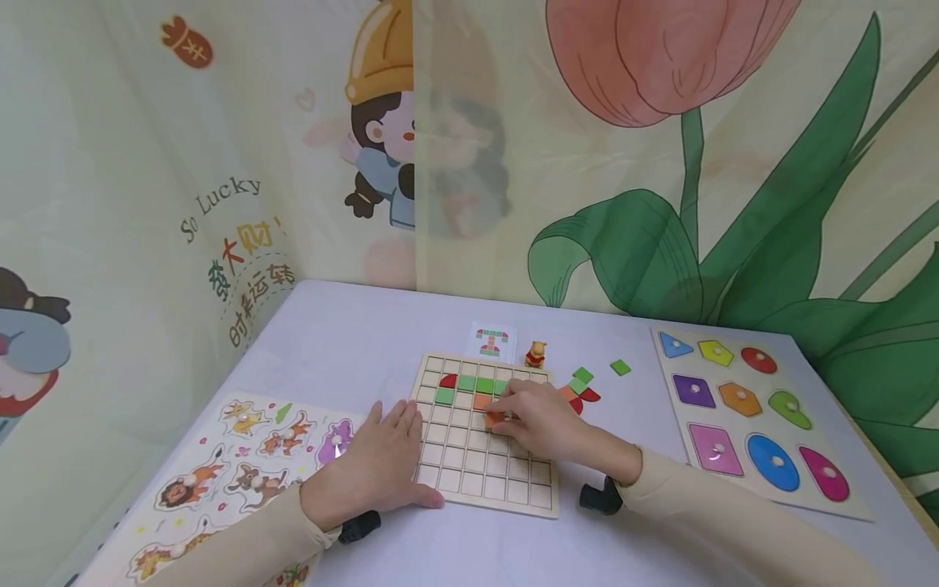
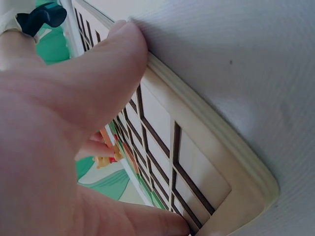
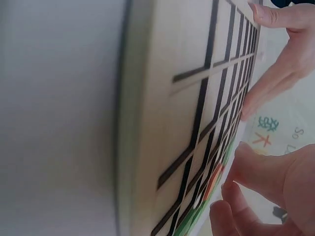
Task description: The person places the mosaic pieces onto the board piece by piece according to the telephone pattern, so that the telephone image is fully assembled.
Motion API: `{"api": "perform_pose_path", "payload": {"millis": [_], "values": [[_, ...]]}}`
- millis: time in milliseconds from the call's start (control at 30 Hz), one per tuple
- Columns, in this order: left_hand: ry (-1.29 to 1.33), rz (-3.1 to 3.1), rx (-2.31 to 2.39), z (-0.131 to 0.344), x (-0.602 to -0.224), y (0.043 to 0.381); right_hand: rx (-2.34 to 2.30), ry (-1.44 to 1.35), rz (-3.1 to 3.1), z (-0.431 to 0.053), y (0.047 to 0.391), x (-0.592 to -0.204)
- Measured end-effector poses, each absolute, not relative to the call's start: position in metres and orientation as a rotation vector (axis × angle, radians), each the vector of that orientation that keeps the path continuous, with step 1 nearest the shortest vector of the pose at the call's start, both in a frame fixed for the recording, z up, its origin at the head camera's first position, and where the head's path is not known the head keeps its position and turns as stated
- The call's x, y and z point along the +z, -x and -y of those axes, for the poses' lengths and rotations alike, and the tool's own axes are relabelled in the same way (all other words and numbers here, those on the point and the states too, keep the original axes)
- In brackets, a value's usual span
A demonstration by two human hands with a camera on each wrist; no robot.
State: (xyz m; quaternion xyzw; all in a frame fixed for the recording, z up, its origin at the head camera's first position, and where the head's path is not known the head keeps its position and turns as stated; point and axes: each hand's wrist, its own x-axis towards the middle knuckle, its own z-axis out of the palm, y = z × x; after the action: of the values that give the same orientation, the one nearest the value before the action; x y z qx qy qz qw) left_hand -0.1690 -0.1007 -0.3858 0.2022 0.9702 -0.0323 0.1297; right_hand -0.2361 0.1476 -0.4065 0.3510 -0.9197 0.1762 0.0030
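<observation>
A wooden grid board (image 1: 506, 509) lies on the white table. Along its left edge rests my left hand (image 1: 381, 461), fingers extended; the thumb also lies over the edge in the left wrist view. My right hand (image 1: 539, 412) pinches an orange square tile (image 1: 491, 419) between thumb and fingers, low over the grid. Just above it another orange tile (image 1: 482, 401) sits in a cell. A red quarter-round tile (image 1: 448, 381) and several green tiles (image 1: 485, 386) form a row near the top, with one green tile (image 1: 444, 395) beneath its left end. My right hand hides part of the grid.
Behind the board are a pattern card (image 1: 493, 342) and a small bear figurine (image 1: 535, 355). Loose red, orange and green tiles (image 1: 620, 368) lie to the right. An animal puzzle (image 1: 249, 456) is at left, a shape puzzle (image 1: 734, 440) at right. A printed curtain (image 1: 477, 269) hangs behind.
</observation>
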Motion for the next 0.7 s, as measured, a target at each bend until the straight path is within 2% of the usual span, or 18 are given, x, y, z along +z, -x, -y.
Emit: {"api": "perform_pose_path", "payload": {"millis": [233,700], "values": [[-0.605,-2.821,-0.142,0.1,-0.386,0.169,0.48,-1.168,2.869,-0.129,0.239,-0.407],[-0.605,-2.825,-0.158,0.1,-0.385,0.17,0.3,-1.103,2.876,-0.122,0.243,-0.409]]}}
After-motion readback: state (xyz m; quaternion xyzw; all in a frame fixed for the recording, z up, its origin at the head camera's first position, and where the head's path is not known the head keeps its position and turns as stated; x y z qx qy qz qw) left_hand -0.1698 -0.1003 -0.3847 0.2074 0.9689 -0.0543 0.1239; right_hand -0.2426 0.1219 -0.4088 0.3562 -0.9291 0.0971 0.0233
